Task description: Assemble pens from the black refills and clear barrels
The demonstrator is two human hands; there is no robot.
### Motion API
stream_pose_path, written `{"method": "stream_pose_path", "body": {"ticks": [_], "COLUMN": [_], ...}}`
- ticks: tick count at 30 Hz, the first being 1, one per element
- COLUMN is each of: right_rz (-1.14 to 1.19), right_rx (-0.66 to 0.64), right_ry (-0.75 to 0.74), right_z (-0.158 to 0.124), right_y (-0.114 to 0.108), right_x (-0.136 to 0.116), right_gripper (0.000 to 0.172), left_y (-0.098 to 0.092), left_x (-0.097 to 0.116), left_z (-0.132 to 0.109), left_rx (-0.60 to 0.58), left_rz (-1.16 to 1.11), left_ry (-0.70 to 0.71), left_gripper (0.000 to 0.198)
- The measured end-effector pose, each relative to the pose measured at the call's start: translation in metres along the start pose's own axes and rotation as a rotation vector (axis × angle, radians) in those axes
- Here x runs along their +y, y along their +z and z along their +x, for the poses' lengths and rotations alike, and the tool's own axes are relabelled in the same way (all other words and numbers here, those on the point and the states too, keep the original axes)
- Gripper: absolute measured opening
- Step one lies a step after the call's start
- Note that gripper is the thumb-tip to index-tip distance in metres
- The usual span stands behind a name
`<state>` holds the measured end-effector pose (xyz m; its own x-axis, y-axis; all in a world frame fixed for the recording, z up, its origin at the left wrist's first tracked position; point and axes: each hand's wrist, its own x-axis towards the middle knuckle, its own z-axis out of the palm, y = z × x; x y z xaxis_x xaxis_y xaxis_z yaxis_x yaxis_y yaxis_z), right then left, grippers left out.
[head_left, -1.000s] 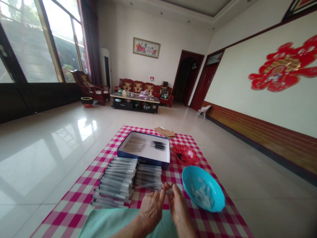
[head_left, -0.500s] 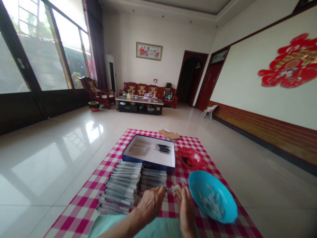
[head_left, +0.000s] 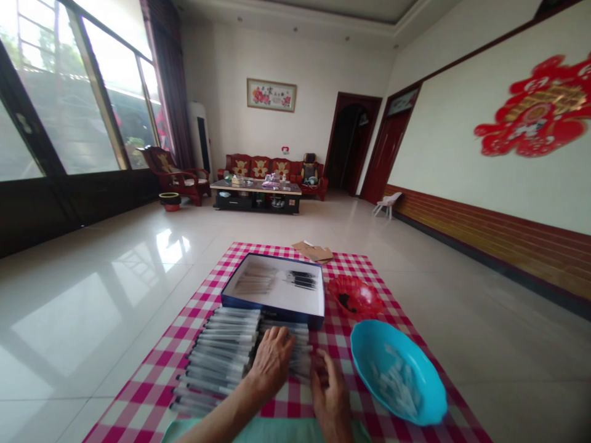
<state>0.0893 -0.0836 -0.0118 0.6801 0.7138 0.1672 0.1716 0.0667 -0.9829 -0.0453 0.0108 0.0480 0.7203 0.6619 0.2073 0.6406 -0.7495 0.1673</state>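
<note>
My left hand [head_left: 274, 355] reaches over the right-hand stack of clear-barrelled pens [head_left: 295, 333], its fingers bent down together around a pen that is mostly hidden under them. Beside the right ends of that stack is my right hand [head_left: 330, 387], thumb and fingers curved and apart, with nothing visible between them. A larger stack of pens with dark ends [head_left: 221, 347] lies to the left. To the right, a blue bowl [head_left: 362, 363] holds several small whitish translucent pieces [head_left: 399, 381], which look like pen caps.
Behind the stacks, a shallow box [head_left: 272, 309] contains thin refills and dark slim parts [head_left: 302, 279]. Near it are a red bowl [head_left: 369, 299] with small dark bits and brown cardboard [head_left: 314, 251]. A checked cloth [head_left: 138, 394] covers the table. Farther off stand a coffee table [head_left: 253, 200] and wooden seats.
My left hand has moved left and forward from between the hands to the right-hand stack, taking the pen along. My right hand has shifted slightly down and left, its fingers loosened. The view has turned slightly.
</note>
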Motion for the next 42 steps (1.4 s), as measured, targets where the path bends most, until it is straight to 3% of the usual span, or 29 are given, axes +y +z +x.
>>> {"method": "stream_pose_path", "body": {"ticks": [4, 11, 16, 23, 29, 34, 42], "right_rz": [-0.069, -0.075, -0.077, -0.122, -0.108, -0.246, -0.483], "right_rx": [-0.055, -0.104, -0.096, -0.100, -0.075, -0.071, -0.065], "right_ry": [-0.077, -0.138, -0.125, -0.126, -0.133, -0.238, -0.529], "right_z": [0.000, -0.001, 0.000, -0.001, -0.001, 0.001, 0.007], "right_y": [0.001, 0.006, 0.005, 0.004, 0.004, 0.004, 0.002], "right_x": [0.005, 0.010, 0.012, 0.009, 0.010, 0.024, 0.047], "right_gripper": [0.052, 0.046, 0.041, 0.044, 0.046, 0.047, 0.042], "left_y": [0.001, 0.025, 0.029, 0.015, 0.006, 0.003, 0.006], "left_x": [0.003, -0.006, -0.010, -0.006, -0.009, -0.017, -0.021], "left_z": [-0.018, -0.037, -0.033, -0.026, -0.009, 0.003, 0.007], "left_rx": [0.014, -0.146, -0.170, -0.142, -0.135, -0.100, -0.116], "left_rz": [-0.029, 0.082, 0.073, 0.049, 0.047, 0.047, 0.035], "left_ry": [0.048, -0.068, -0.096, -0.057, -0.116, -0.162, -0.144], "left_gripper": [0.015, 0.024, 0.023, 0.023, 0.024, 0.025, 0.025]}}
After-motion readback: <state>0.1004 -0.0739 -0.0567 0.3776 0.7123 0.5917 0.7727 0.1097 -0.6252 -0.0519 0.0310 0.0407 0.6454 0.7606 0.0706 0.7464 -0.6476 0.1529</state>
